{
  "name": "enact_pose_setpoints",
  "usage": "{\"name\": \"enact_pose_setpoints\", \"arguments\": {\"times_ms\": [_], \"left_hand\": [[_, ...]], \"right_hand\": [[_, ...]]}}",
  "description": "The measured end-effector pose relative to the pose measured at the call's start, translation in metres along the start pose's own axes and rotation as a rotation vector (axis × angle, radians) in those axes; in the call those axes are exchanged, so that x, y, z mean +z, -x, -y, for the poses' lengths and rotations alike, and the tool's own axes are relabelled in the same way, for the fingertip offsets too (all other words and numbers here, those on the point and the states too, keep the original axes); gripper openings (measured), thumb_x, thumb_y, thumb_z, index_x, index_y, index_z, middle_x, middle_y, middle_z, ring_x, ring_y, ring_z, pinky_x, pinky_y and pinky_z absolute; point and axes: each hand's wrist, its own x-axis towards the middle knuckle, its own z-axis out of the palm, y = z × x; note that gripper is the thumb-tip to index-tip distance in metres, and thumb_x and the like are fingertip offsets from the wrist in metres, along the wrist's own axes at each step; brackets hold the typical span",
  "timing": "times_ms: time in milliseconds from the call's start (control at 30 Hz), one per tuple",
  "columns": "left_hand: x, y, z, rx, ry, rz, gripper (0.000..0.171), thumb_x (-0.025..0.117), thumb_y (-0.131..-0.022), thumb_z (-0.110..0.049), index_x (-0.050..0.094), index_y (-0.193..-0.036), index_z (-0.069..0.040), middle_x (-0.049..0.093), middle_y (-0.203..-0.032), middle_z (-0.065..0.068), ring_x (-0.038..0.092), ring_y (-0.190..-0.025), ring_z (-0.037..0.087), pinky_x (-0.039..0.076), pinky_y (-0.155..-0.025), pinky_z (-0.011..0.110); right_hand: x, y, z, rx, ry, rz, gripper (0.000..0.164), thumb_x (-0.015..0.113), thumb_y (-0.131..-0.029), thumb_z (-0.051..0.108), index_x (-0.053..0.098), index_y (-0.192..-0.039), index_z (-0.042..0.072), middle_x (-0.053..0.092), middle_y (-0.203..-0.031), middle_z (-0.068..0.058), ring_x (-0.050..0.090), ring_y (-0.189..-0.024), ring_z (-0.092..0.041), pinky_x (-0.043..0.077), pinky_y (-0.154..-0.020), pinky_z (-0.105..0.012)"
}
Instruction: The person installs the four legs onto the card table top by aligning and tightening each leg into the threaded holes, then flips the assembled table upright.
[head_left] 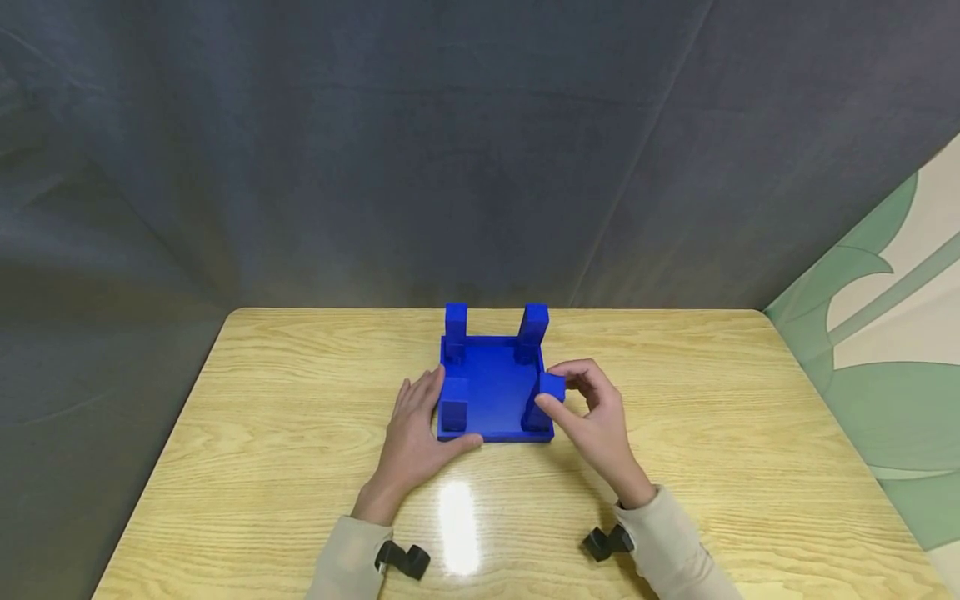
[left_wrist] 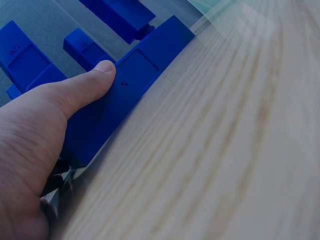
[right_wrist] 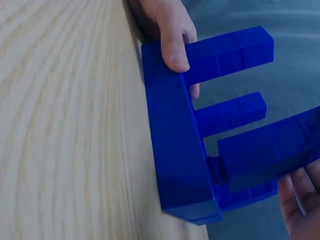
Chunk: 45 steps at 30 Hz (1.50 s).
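Observation:
A square blue plastic base [head_left: 495,392] with a raised rim lies on the table, and a blue leg stands up at each corner, like a small upturned table. My left hand [head_left: 416,433] holds the near left corner, thumb along the front wall and fingers along the left side, beside the near left leg [head_left: 454,406]. With thumb and fingers, my right hand [head_left: 600,421] pinches the top of the near right leg [right_wrist: 270,150]. A narrow peg shows between that leg and the base in the right wrist view. The far left leg [head_left: 456,323] and far right leg [head_left: 535,323] stand untouched.
The light wooden table [head_left: 300,392] extends around the base. A dark grey cloth [head_left: 480,150] hangs behind its far edge. Green and cream patterned fabric [head_left: 885,358] lies beyond the right edge. A black wrist mount [head_left: 403,559] sits by the left cuff, another [head_left: 607,543] by the right.

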Motion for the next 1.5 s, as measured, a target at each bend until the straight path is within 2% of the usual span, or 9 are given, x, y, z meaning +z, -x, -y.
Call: {"name": "enact_pose_setpoints", "arguments": {"times_ms": [100,200,367,567,833,933,1100,1233,1500], "left_hand": [[0.0,0.0,0.0,-0.001,-0.001,0.005,0.126,0.091,-0.083,-0.063,0.025,-0.178,-0.013,0.031,-0.18,0.021,0.014,-0.17,0.045,0.009,-0.139,0.062],[0.0,0.0,0.0,0.003,-0.003,0.004,0.125,0.091,-0.083,-0.062,0.026,-0.178,-0.012,0.032,-0.179,0.021,0.015,-0.17,0.046,0.01,-0.139,0.063],[0.0,0.0,0.001,0.013,-0.004,0.001,0.126,0.09,-0.083,-0.064,0.026,-0.177,-0.012,0.033,-0.179,0.022,0.017,-0.169,0.046,0.011,-0.139,0.064],[0.0,0.0,0.001,0.029,0.004,-0.011,0.126,0.09,-0.082,-0.065,0.027,-0.177,-0.011,0.033,-0.179,0.021,0.018,-0.169,0.045,0.011,-0.139,0.063],[0.001,0.0,0.002,0.014,0.001,-0.007,0.126,0.092,-0.082,-0.063,0.026,-0.177,-0.012,0.033,-0.179,0.021,0.016,-0.169,0.046,0.011,-0.139,0.063],[0.001,0.0,0.001,0.007,0.005,-0.006,0.126,0.092,-0.082,-0.062,0.026,-0.178,-0.013,0.032,-0.179,0.021,0.015,-0.169,0.046,0.011,-0.139,0.064],[0.0,0.0,0.001,0.011,0.007,-0.007,0.126,0.092,-0.082,-0.063,0.026,-0.178,-0.014,0.032,-0.179,0.021,0.015,-0.169,0.047,0.011,-0.139,0.065],[0.001,0.0,0.001,0.012,0.008,-0.008,0.127,0.091,-0.082,-0.064,0.026,-0.178,-0.014,0.032,-0.179,0.02,0.015,-0.17,0.045,0.009,-0.139,0.062],[0.001,0.0,0.002,0.015,0.007,-0.009,0.127,0.091,-0.082,-0.065,0.026,-0.178,-0.014,0.032,-0.179,0.02,0.016,-0.17,0.045,0.01,-0.139,0.062]], "right_hand": [[-0.001,0.0,0.0,0.008,-0.03,0.054,0.045,0.074,-0.097,-0.01,0.064,-0.141,-0.006,0.073,-0.129,-0.012,0.069,-0.121,-0.014,0.054,-0.104,-0.024],[-0.005,-0.001,0.001,0.009,-0.103,0.159,0.049,0.058,-0.108,-0.002,0.054,-0.157,-0.006,0.07,-0.144,-0.019,0.063,-0.139,-0.019,0.049,-0.117,-0.028],[-0.01,-0.001,0.001,0.023,-0.179,0.251,0.048,0.042,-0.113,-0.004,0.053,-0.158,-0.01,0.068,-0.152,-0.015,0.058,-0.147,-0.021,0.044,-0.125,-0.032],[-0.011,-0.001,-0.003,0.035,-0.181,0.219,0.038,0.047,-0.111,-0.01,0.062,-0.146,-0.012,0.071,-0.149,-0.007,0.063,-0.142,-0.023,0.052,-0.119,-0.032],[-0.012,-0.003,-0.004,-0.076,-0.299,0.22,0.022,0.051,-0.108,-0.013,0.064,-0.126,-0.016,0.068,-0.146,-0.024,0.07,-0.135,-0.028,0.053,-0.12,-0.036],[-0.012,-0.003,-0.004,-0.082,-0.299,0.224,0.019,0.054,-0.107,-0.015,0.063,-0.123,-0.015,0.071,-0.142,-0.023,0.071,-0.133,-0.028,0.052,-0.12,-0.036],[-0.012,-0.002,-0.005,-0.042,-0.255,0.206,0.02,0.057,-0.107,-0.014,0.06,-0.127,-0.016,0.077,-0.131,-0.01,0.072,-0.128,-0.022,0.055,-0.113,-0.03],[-0.01,-0.002,-0.006,-0.025,-0.185,0.137,0.029,0.065,-0.104,-0.013,0.061,-0.132,-0.018,0.075,-0.124,-0.008,0.071,-0.119,-0.016,0.057,-0.107,-0.027],[-0.002,-0.002,-0.004,-0.006,-0.073,0.013,0.029,0.079,-0.09,-0.02,0.07,-0.116,-0.013,0.073,-0.114,-0.002,0.069,-0.106,-0.01,0.059,-0.095,-0.021]]}}
